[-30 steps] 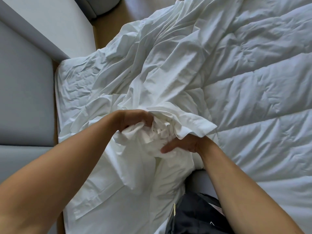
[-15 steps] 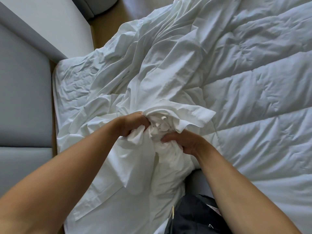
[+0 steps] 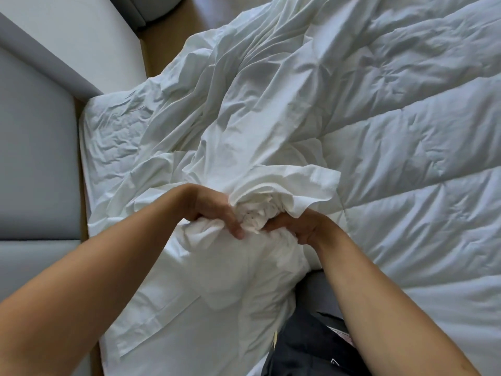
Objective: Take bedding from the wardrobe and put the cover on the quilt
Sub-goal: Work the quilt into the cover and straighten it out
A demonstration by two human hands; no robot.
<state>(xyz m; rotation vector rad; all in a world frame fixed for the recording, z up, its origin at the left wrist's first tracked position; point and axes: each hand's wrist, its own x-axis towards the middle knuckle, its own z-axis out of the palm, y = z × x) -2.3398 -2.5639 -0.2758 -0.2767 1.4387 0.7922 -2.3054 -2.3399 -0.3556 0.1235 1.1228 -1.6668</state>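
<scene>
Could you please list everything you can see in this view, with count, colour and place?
cover: one, white, crumpled across the centre and left, its near part bunched between the hands
quilt: one, white, stitched in panels, spread over the right side
padded panels: two, grey, along the left edge
ledge: one, pale, top left above the panels
floor: one strip, brown, top centre-left beside the cover
dark garment: one, black, bottom centre between the forearms
left hand: one, centre, fingers curled round the bunched cover
right hand: one, right of the left hand, gripping the same bunch
</scene>
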